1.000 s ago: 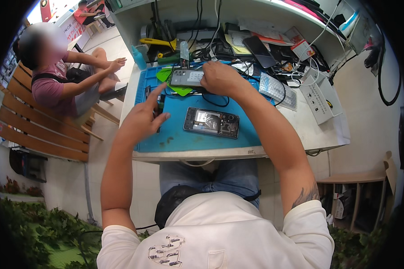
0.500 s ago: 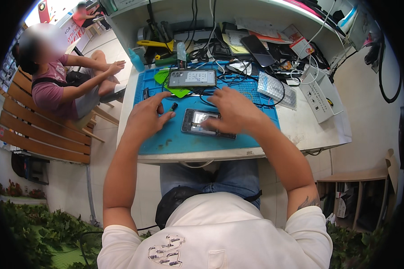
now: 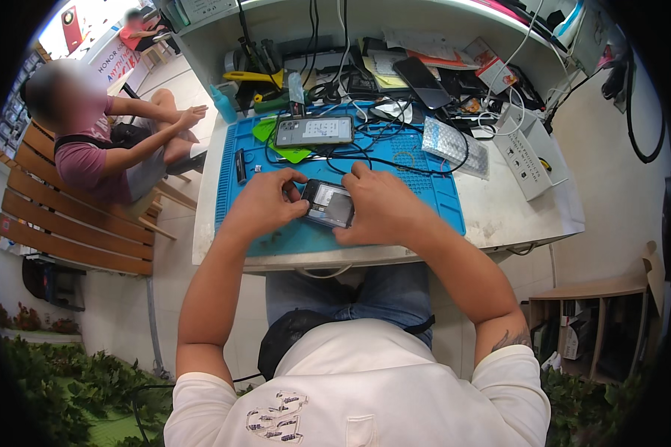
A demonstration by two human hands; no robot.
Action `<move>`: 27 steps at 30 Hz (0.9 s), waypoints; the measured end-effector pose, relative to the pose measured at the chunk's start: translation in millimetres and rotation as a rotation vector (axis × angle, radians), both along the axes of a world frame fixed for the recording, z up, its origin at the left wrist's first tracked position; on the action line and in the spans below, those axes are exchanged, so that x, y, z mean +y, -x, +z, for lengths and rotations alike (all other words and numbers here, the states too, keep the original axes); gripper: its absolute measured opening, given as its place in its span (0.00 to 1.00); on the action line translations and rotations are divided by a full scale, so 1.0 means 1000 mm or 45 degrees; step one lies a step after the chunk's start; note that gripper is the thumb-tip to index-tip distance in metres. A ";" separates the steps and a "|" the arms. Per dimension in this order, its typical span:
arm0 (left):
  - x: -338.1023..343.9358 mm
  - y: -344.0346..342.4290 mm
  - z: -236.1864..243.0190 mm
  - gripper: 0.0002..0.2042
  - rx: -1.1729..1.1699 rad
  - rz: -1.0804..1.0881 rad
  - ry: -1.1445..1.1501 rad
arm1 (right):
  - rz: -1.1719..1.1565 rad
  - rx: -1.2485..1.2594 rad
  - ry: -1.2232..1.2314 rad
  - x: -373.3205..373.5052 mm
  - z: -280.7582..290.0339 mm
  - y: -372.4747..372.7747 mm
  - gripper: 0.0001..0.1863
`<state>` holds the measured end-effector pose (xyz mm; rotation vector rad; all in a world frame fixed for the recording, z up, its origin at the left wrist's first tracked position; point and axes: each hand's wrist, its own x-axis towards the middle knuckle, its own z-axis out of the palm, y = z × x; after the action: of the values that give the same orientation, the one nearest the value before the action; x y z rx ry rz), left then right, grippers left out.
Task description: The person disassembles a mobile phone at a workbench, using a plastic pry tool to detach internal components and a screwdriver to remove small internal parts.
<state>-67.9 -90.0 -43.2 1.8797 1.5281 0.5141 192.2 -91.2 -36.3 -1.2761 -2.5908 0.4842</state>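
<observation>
An opened phone (image 3: 329, 204) with its inside exposed sits low over the front part of the blue repair mat (image 3: 264, 244). My left hand (image 3: 270, 201) pinches its left end with thumb and fingers. Around its right end curls my right hand (image 3: 386, 205), thumb at the near edge and fingers at the far edge. Farther back on the mat lies a grey phone-shaped piece (image 3: 314, 131), with bright green sheets (image 3: 290, 153) under and beside it. A small black part (image 3: 241, 165) rests left of my left hand.
Black cables (image 3: 384, 158) cross the mat behind my hands. A bubble-wrap pouch (image 3: 454, 147) and a white box (image 3: 525, 156) stand to the right. Tools, papers and a dark phone (image 3: 422, 82) crowd the back. A seated person (image 3: 89, 153) is at the left.
My right hand has come down from above the phone and closed on its right end. My left hand has moved onto the left end. The small green-and-black piece beside it no longer shows.
</observation>
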 end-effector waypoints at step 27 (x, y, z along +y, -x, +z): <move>0.027 -0.014 0.028 0.27 0.390 -0.111 0.131 | 0.121 -0.144 -0.069 -0.015 0.040 0.034 0.17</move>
<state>-54.0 -63.5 -15.6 2.0017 1.6204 0.1069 157.9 -105.7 3.3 -1.2003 -2.7479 0.3648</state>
